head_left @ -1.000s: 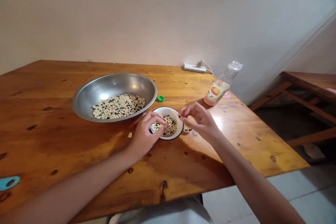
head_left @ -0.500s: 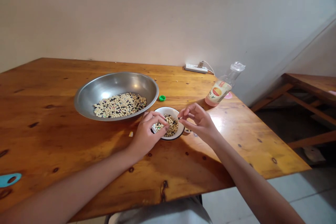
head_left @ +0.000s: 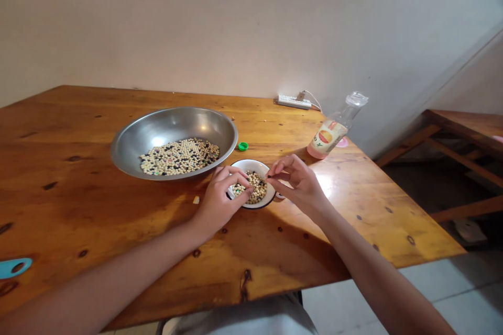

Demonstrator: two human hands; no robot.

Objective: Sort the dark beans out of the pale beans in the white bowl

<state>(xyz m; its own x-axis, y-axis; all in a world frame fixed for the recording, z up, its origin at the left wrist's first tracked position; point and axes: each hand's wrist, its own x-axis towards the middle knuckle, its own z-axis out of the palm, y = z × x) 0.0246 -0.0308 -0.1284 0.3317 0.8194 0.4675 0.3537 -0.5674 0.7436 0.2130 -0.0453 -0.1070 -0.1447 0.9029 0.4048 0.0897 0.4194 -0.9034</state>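
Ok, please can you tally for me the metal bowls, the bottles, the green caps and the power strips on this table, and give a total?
Steel bowl: 1
Clear bottle: 1
Green cap: 1
Power strip: 1
Total: 4

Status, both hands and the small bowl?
Left hand curled over the small white bowl, at the beans. Right hand pinching a dark bean. Nothing between hands and bowl.

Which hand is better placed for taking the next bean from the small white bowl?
Probably the left hand: its fingers are curled over the beans in the small white bowl. The right hand is at the bowl's rim, its fingertips pinched on what looks like a dark bean.
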